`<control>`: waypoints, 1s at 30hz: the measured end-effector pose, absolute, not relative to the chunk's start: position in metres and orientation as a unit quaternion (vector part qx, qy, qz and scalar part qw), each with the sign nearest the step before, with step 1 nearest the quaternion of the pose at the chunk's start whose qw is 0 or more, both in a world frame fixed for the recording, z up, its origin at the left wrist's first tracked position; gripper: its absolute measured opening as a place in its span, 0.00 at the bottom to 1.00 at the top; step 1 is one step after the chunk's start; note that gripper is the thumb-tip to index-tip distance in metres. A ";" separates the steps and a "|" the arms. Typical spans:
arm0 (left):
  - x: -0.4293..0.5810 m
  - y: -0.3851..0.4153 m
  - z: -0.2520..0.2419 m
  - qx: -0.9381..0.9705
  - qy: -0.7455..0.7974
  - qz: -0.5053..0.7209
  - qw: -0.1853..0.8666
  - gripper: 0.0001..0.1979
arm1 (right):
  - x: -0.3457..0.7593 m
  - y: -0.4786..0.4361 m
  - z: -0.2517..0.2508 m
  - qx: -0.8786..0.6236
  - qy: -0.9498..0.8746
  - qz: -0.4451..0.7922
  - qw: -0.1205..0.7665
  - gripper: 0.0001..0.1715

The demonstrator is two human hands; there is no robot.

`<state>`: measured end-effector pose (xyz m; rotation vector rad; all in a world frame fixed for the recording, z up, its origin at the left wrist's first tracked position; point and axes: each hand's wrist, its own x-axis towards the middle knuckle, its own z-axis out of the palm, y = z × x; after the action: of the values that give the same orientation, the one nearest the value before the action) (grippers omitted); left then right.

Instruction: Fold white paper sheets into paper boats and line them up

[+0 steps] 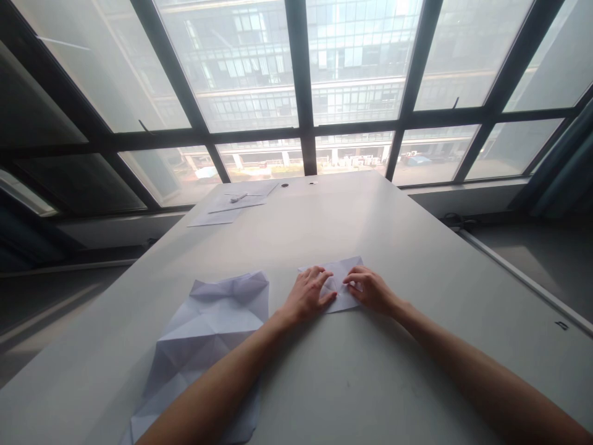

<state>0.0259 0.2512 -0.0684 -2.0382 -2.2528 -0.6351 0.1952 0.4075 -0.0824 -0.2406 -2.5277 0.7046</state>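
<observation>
your left hand (307, 292) spreads on the folded paper (341, 298). your right hand (372, 290) curls on its right; i can't tell if it pinches.

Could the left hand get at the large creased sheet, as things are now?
Probably yes: the creased sheet lies close, its far part uncovered. But the left hand is on the folded paper, and the left forearm crosses over the sheet's near part.

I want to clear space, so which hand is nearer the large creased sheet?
Left. The left hand is beside the large creased sheet, to its right; the right hand is farther right.
</observation>
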 end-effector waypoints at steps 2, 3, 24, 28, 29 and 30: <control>0.024 0.251 -0.072 -0.670 -0.719 -0.183 0.012 0.25 | 0.193 0.407 -0.082 -0.083 -0.908 0.300 0.281 0.10; 0.023 0.251 -0.073 -0.677 -0.716 -0.172 0.006 0.25 | 0.192 0.408 -0.081 -0.101 -0.887 0.325 0.312 0.10; 0.022 0.249 -0.061 -0.711 -0.686 -0.152 0.009 0.23 | 0.196 0.431 -0.074 -0.265 -0.722 0.490 0.411 0.23; 0.021 0.249 -0.062 -0.706 -0.686 -0.174 0.002 0.24 | 0.197 0.423 -0.071 -0.192 -0.752 0.494 0.392 0.25; 0.021 0.249 -0.062 -0.703 -0.687 -0.182 -0.002 0.25 | 0.198 0.421 -0.070 -0.173 -0.763 0.491 0.383 0.26; 0.021 0.249 -0.063 -0.699 -0.689 -0.190 -0.005 0.27 | 0.198 0.419 -0.071 -0.158 -0.774 0.488 0.371 0.27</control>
<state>0.0208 0.2487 -0.0628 -2.2041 -2.1709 -0.5986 0.1977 0.4189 -0.0706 -0.4040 -1.9844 1.2512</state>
